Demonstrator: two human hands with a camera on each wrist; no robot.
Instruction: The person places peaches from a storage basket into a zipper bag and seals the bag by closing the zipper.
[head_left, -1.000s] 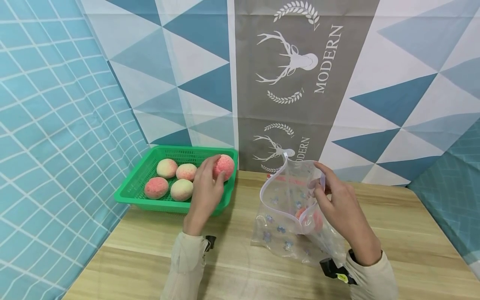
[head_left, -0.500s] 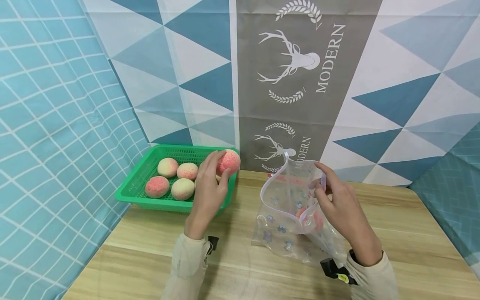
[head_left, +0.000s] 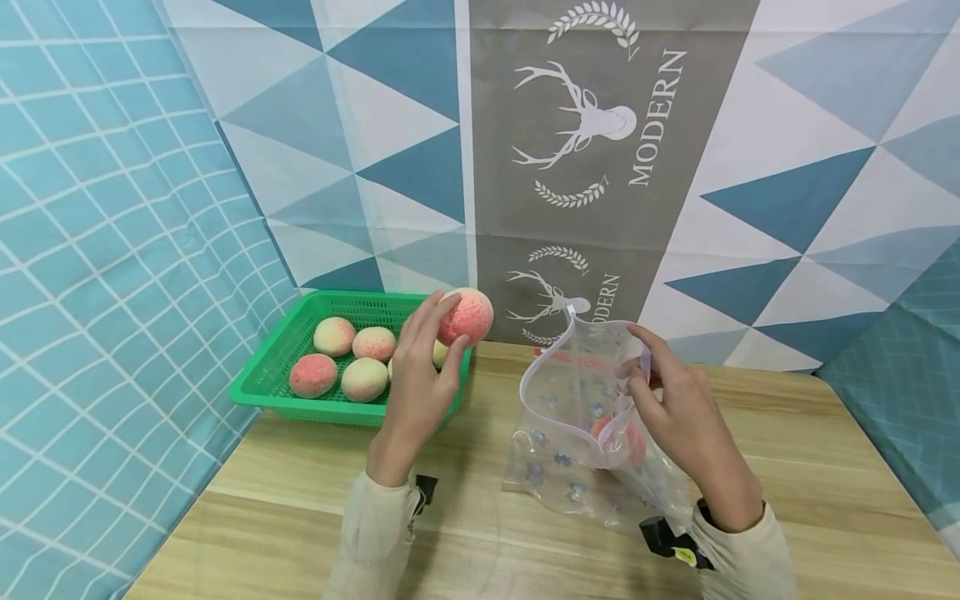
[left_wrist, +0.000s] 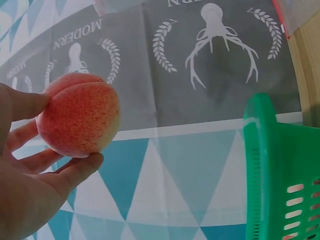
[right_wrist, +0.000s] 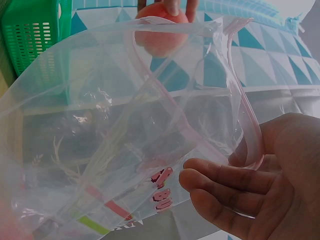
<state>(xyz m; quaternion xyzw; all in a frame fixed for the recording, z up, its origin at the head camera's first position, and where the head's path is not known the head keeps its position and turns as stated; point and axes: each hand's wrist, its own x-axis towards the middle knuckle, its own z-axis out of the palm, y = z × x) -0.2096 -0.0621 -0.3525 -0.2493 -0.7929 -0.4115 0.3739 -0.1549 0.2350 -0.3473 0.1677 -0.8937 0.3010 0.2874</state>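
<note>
Fingers of left hand (head_left: 418, 367): curled on the held peach (head_left: 467, 315), thumb against one side, fingertips on the other.
Fingers of right hand (head_left: 678, 408): pinch the right mouth edge of the clear zip bag (head_left: 551, 492).
Wooden tabletop (head_left: 480, 550): under basket and bag.
Green plastic basket (head_left: 315, 410): left; four peaches (head_left: 312, 376) plain inside, more partly behind left hand.
Zip bag: right of basket, mouth gaping, reddish fruit (head_left: 636, 442) visible through plastic.
Held peach, position: raised at basket's right end, apart from bag; mouth lies rightward, slightly nearer the person. Left hand nearest; nearly round, no clear long axis.
Held peach, look: speckled pink-red, creased, cream patch.
</note>
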